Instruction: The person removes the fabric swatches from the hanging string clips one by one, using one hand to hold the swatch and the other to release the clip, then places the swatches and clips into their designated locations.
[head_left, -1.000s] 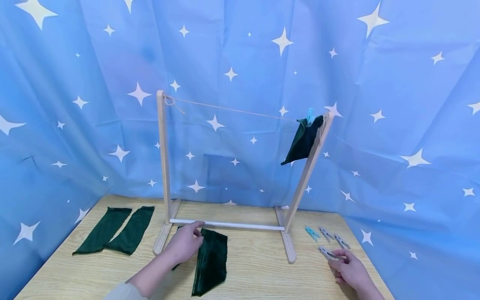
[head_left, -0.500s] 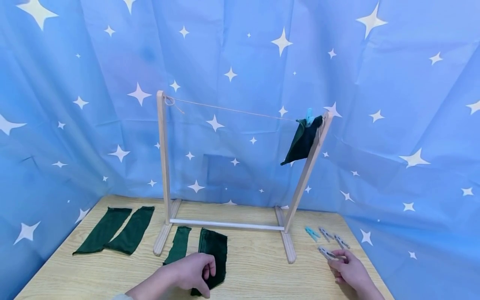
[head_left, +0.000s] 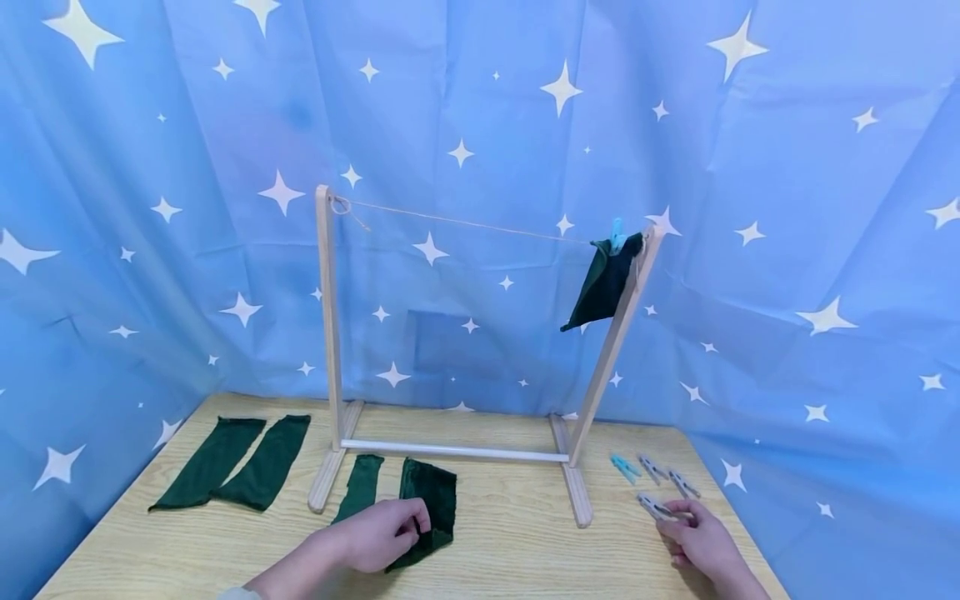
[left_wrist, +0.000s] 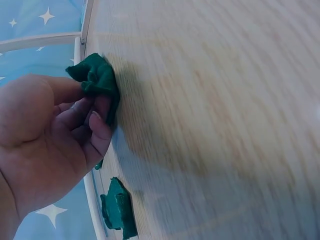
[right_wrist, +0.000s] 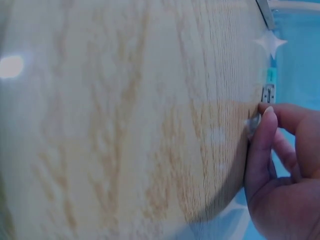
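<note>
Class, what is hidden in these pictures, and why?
Head view: the near end of the green strip, hidden by the left hand.
Head view: part of the cord, covered by the hanging cloth.
Head view: the near end of a grey clothespin, behind the right hand.

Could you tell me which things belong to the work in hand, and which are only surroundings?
Likely in the work:
green cloth pinched by the left hand
grey clothespin pinched by the right hand
hanging cloth
wooden frame
string
other loose cloths and clothespins

Likely background:
starry curtain
table
</note>
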